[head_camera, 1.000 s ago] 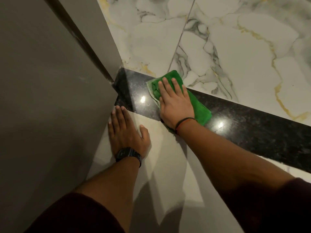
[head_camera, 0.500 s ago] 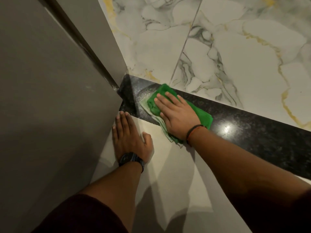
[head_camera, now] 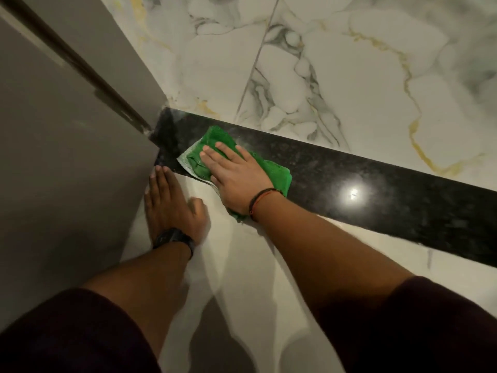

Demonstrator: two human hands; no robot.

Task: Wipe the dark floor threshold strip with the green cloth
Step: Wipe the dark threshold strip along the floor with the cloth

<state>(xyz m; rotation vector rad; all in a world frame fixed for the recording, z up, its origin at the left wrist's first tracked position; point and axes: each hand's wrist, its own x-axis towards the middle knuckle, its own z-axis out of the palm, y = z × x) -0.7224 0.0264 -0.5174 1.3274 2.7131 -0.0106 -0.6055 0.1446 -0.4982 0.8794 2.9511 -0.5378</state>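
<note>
A dark speckled threshold strip point(head_camera: 376, 195) runs across the floor from the door corner at the left to the right edge. A folded green cloth point(head_camera: 277, 173) lies on its left part, its near edge hanging over onto the pale tile. My right hand point(head_camera: 236, 175) presses flat on the cloth, fingers pointing left toward the corner. My left hand point(head_camera: 172, 203), with a black watch at the wrist, rests flat on the pale floor tile just in front of the strip, fingertips against the grey panel.
A grey door or wall panel point(head_camera: 67, 162) fills the left and meets the strip's left end. White marble tiles with grey and gold veins point(head_camera: 349, 76) lie beyond the strip. Pale plain tile point(head_camera: 242, 265) lies on my side.
My right hand has slid the cloth along the strip's left end, its fingers turning from pointing away to pointing left toward the corner. My left hand stays planted on the tile.
</note>
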